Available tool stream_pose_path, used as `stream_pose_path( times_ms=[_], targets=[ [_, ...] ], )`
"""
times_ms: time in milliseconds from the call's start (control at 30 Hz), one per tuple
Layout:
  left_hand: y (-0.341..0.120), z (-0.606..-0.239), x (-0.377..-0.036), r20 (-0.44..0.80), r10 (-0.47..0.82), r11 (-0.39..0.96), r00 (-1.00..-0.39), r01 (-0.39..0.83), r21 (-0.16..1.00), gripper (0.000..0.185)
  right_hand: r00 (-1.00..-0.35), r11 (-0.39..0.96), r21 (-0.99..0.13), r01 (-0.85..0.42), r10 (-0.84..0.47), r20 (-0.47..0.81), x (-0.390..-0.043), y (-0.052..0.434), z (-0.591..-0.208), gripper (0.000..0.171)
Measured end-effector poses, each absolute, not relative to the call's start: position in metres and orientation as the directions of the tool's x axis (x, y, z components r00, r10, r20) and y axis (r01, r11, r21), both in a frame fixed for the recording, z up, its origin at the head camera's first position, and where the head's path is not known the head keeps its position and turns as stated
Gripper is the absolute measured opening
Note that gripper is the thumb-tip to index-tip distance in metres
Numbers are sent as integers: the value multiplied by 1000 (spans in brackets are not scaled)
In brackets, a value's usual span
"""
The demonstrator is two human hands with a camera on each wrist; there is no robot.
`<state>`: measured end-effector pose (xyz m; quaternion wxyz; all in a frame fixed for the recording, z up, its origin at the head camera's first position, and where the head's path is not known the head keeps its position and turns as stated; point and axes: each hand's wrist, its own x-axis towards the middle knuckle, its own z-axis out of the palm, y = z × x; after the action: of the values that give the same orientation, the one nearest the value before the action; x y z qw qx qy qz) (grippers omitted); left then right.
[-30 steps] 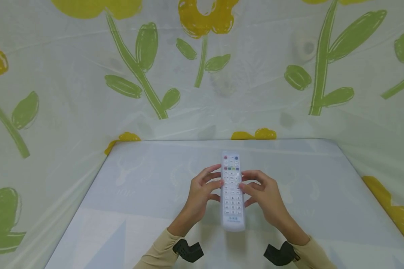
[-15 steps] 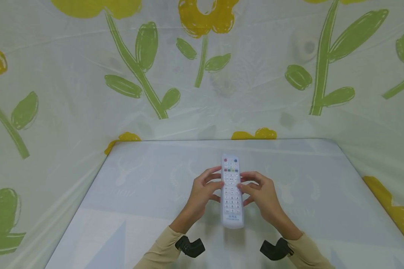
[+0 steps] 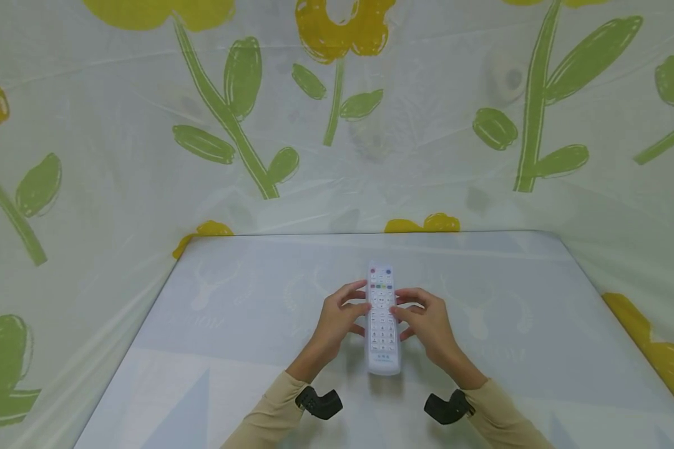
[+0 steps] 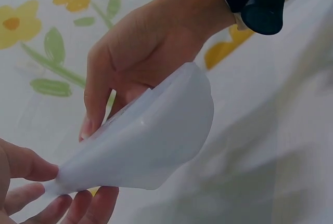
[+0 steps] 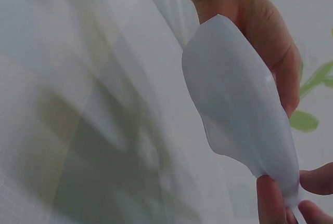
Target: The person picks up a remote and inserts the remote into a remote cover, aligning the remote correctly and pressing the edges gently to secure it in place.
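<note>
Remote control (image 3: 383, 321), white with rows of buttons facing up, sits between both hands just above the pale table (image 3: 230, 324), long axis pointing away from the person. Left hand (image 3: 337, 321) grips its left edge with curled fingers, right hand (image 3: 427, 321) pinches the right edge. Flowery sheet (image 3: 146, 125) hangs behind.

The head camera looks forward and down on the bench (image 3: 230, 324) from above. Both wrist cameras sit very near, low, and share the remote (image 3: 383, 321) from below.
</note>
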<state>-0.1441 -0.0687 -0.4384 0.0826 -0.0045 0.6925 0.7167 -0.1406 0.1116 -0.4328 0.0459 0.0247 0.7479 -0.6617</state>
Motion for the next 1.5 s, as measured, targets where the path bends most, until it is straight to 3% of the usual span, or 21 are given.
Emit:
stream_pose_path(
  times_ms=[700,1000,1500],
  targets=[
    [-69,-457,-152,-148,56,54,-987,-145,988,47,-994,153,-983,106,-11,-109,-156,103,-466,32],
    [-68,-485,-159,-170,43,132,-984,-163,978,44,-992,196,-973,123,-11,-128,-160,103,-487,31],
    [-70,-493,-159,-86,53,268,-995,-69,961,36,-995,276,-957,93,-20,-102,-157,104,-496,23]
  ],
)
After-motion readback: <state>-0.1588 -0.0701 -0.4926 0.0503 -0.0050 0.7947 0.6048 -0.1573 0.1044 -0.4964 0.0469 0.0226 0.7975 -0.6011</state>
